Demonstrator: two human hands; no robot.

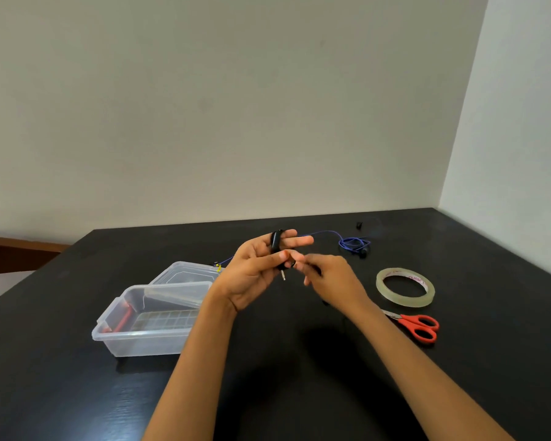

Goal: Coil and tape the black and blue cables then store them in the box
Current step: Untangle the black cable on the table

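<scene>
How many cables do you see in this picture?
2: the black cable is wound round fingers of the left hand; the blue cable lies on the table farther back.

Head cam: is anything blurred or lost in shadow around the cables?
Head view: right hand is motion-blurred; black cable shows on the left hand but vanishes against the dark table; blue cable reads clearly; soft shadow lies below the hands.

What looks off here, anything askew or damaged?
Nothing spilled or damaged. The lid is off and lies skewed behind the box. The blue cable trails loose on the table beyond the left hand and right hand, which hold the black cable. All of it fits mid-task.
</scene>
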